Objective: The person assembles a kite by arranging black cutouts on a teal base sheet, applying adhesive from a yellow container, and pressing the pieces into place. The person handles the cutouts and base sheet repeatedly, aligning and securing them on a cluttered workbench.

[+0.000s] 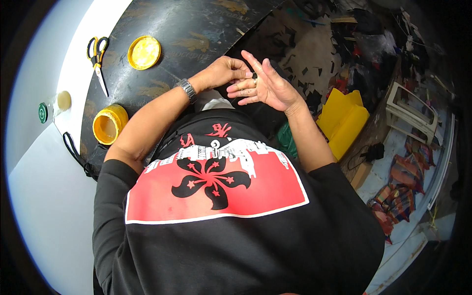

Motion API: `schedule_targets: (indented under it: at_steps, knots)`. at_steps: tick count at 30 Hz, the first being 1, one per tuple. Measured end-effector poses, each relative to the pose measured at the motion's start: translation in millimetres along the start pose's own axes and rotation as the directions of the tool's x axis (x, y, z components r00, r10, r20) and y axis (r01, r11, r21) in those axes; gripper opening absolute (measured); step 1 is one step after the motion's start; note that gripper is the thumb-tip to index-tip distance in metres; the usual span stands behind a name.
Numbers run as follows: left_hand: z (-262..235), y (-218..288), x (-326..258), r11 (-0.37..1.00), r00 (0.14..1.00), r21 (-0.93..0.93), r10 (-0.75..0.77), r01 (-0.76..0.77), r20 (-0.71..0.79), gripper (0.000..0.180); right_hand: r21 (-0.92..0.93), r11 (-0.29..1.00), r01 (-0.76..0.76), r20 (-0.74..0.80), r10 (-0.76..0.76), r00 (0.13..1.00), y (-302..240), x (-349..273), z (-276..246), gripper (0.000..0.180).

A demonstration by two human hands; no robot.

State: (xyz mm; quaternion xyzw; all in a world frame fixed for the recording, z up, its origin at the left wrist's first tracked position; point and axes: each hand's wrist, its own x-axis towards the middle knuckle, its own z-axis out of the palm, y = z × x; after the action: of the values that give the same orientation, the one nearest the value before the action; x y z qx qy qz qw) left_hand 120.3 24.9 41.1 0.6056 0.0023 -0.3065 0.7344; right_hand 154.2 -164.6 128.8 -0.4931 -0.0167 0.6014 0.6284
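Above my lap, my two hands meet. My left hand [225,72], with a metal watch [187,89] on its wrist, has thumb and fingertips pinched together against the fingers of my right hand. A small dark spot [254,75] shows at that pinch, too small to name. My right hand [271,88] is turned palm up with its fingers spread, and a ring [254,82] sits on one finger. To the left on the dark table [172,22] are an open yellow jar [111,124], a round yellow lid [144,52] smeared with pale paste, and scissors [98,61].
A green cap [43,112] and a pale round piece [64,100] lie at far left beside a black cord loop [73,150]. On the right are a folded yellow sheet [342,123], a white plastic stool [412,110] and patterned cloth pieces [407,174]. Dark scraps [311,70] litter the floor.
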Motion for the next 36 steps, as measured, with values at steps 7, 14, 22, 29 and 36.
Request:
schedule_targets:
  at_steps: [7,14,22,29,36]
  knots:
    - [24,-29,19,0.793,0.948,0.543,-0.318,0.274,-0.014,0.037,0.143,0.89,0.433,-0.236,-0.394,0.888,-9,-6,-22,0.091]
    - [60,-9,42,0.869,0.975,-0.49,-0.166,0.073,-0.15,0.062,-0.032,0.869,0.494,-0.741,-0.353,0.571,26,52,-22,0.096]
    - [36,-1,49,0.872,0.89,-0.451,-0.346,0.189,-0.298,0.086,-0.4,0.82,0.41,-0.431,-0.563,0.705,37,49,52,0.089]
    - [78,-8,58,0.658,0.917,-0.751,-0.329,0.052,-0.224,0.076,-0.204,0.891,0.405,-0.655,-0.432,0.62,21,60,16,0.093]
    - [48,-7,46,0.954,0.924,-0.3,-0.118,0.004,-0.365,0.062,-0.089,0.858,0.506,-0.527,-0.471,0.707,43,62,35,0.095]
